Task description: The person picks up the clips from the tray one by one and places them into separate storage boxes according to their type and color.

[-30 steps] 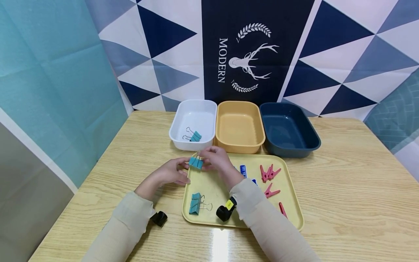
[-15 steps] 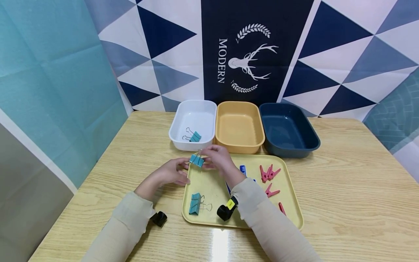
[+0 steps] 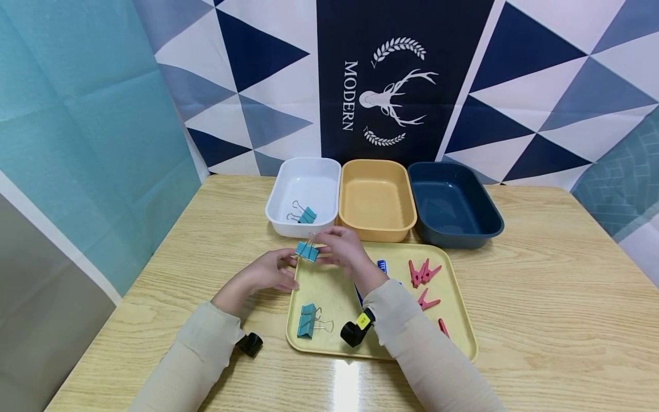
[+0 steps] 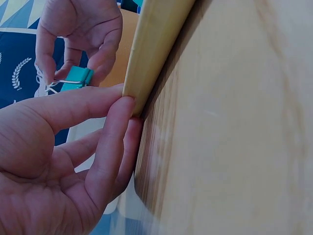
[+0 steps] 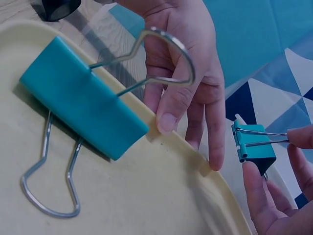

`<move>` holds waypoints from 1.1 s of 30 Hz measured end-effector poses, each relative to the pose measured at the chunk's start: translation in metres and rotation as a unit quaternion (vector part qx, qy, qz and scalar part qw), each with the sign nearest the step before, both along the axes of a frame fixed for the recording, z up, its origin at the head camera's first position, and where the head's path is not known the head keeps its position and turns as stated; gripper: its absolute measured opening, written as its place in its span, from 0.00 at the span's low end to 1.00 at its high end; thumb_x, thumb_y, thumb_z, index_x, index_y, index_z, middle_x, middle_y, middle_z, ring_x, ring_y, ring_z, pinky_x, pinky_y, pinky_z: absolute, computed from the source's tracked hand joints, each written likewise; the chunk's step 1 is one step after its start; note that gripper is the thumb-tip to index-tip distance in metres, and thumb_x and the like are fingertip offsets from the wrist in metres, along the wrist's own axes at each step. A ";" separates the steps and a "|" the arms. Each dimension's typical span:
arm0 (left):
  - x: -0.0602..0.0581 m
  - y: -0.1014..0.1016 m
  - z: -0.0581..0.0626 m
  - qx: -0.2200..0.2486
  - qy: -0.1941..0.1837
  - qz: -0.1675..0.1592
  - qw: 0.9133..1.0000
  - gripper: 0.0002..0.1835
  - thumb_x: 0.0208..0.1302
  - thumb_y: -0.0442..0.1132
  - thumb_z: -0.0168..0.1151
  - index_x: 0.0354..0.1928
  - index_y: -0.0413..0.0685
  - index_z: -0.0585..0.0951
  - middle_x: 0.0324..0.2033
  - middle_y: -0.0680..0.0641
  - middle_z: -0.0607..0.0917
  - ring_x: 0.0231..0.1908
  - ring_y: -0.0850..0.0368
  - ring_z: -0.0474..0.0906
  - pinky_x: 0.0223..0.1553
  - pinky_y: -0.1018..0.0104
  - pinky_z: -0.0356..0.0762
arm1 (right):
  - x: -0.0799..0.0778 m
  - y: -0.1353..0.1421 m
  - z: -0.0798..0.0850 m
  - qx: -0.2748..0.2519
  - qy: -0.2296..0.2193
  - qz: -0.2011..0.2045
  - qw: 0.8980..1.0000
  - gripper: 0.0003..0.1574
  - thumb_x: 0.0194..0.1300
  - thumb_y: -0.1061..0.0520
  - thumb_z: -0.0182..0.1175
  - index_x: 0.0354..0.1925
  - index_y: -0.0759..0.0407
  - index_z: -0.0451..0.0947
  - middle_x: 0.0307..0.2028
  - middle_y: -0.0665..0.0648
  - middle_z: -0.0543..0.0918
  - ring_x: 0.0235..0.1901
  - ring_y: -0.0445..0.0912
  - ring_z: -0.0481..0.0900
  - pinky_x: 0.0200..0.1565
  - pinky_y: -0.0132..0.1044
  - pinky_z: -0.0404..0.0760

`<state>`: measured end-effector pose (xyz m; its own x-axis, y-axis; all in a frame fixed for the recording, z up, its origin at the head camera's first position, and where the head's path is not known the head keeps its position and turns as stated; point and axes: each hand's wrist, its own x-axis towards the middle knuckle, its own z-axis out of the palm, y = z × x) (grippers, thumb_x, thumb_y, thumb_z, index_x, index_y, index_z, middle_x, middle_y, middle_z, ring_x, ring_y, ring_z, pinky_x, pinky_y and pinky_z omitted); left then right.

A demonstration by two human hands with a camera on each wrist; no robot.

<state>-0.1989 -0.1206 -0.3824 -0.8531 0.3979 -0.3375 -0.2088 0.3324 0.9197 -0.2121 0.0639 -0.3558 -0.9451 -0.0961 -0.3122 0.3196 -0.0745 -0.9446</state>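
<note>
My right hand [image 3: 342, 249] pinches a teal binder clip [image 3: 306, 252] by its wire handle, above the far left corner of the yellow tray [image 3: 334, 286]. In the right wrist view that held clip [image 5: 257, 142] hangs between thumb and fingers, just past the tray edge. My left hand [image 3: 268, 272] grips the tray's left rim; the left wrist view has its thumb and fingers on either side of that rim [image 4: 146, 54]. Another teal binder clip [image 3: 306, 320] lies at the tray's near left, wire handles pointing right. A further teal clip [image 3: 307, 215] lies in the white bin [image 3: 304, 230].
Right of the white bin stand an orange bin [image 3: 378, 233] and a dark blue bin [image 3: 458, 239], side by side behind the tray. Several pink clothespins [image 3: 422, 273] lie on the tray's right. Blue ridged pieces [image 3: 382, 266] are partly hidden under my right arm.
My right hand has risen slightly and the pinched binder clip has shifted and tilted a little. The left hand stays on the tray rim.
</note>
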 end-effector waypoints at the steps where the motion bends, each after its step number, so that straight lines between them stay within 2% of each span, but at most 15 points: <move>1: 0.000 0.000 0.000 -0.001 0.000 0.000 1.000 0.41 0.48 0.18 0.63 0.67 0.36 0.61 0.50 0.36 0.70 0.38 0.50 0.79 0.38 0.59 0.83 | 0.000 0.000 0.001 -0.002 0.000 0.001 1.000 0.08 0.58 0.61 0.64 0.33 0.63 0.74 0.36 0.58 0.78 0.30 0.48 0.77 0.36 0.41 0.85; 11: 0.000 -0.001 -0.001 -0.007 0.002 -0.002 1.000 0.40 0.48 0.19 0.64 0.66 0.36 0.62 0.51 0.36 0.70 0.39 0.50 0.78 0.38 0.59 0.83 | 0.001 -0.001 0.007 -0.009 0.007 0.005 1.000 0.09 0.57 0.60 0.65 0.34 0.62 0.75 0.37 0.56 0.78 0.32 0.48 0.77 0.44 0.48 0.82; 18: -0.001 -0.001 -0.002 -0.005 0.004 0.002 1.000 0.39 0.48 0.19 0.64 0.65 0.35 0.63 0.52 0.35 0.70 0.40 0.49 0.78 0.38 0.59 0.83 | 0.002 -0.002 0.010 -0.017 0.015 0.004 1.000 0.09 0.55 0.61 0.66 0.33 0.63 0.76 0.37 0.58 0.79 0.30 0.47 0.79 0.35 0.41 0.85; 27: 0.000 -0.002 0.000 -0.001 0.009 -0.005 1.000 0.41 0.47 0.19 0.64 0.66 0.35 0.61 0.52 0.34 0.69 0.39 0.49 0.78 0.38 0.59 0.83 | 0.000 -0.003 0.015 -0.017 0.028 0.010 0.999 0.08 0.57 0.61 0.65 0.31 0.63 0.75 0.35 0.57 0.77 0.31 0.47 0.78 0.35 0.40 0.85; 33: 0.001 -0.003 0.001 0.000 0.012 -0.019 1.000 0.41 0.48 0.20 0.64 0.67 0.38 0.61 0.50 0.35 0.69 0.40 0.49 0.76 0.38 0.59 0.83 | -0.005 -0.003 0.022 -0.017 0.029 -0.008 0.999 0.07 0.56 0.61 0.65 0.30 0.62 0.75 0.36 0.57 0.78 0.31 0.47 0.78 0.36 0.40 0.85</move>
<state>-0.1978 -0.1240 -0.3818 -0.8447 0.4308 -0.3176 -0.1740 0.3401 0.9242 -0.2167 0.0607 -0.3339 -0.9633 -0.0906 -0.2527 0.2619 -0.1114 -0.9586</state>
